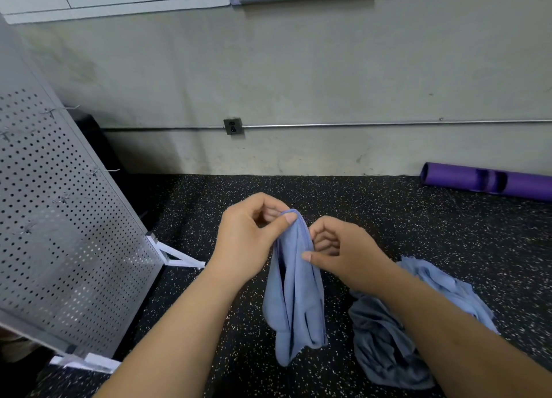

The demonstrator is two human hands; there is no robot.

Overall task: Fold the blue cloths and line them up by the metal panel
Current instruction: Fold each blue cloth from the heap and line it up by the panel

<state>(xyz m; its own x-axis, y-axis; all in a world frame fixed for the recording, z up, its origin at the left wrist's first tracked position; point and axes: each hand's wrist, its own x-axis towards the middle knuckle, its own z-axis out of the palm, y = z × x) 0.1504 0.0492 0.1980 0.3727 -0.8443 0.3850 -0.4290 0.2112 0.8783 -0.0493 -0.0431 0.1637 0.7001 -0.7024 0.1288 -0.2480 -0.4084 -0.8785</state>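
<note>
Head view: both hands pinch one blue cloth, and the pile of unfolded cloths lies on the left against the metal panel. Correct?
No. The head view shows the pile of unfolded cloths on the right, well apart from the metal panel, which stands on the left. The rest holds: left hand and right hand both pinch one blue cloth.

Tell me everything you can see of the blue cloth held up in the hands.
The held blue cloth is light blue, soft, thin-looking fabric with a stitched hem at its top. It hangs bunched in long vertical folds above the speckled dark floor. The left hand pinches its top; the right hand pinches just below. It hangs apart from the crumpled pile to its right.
</note>
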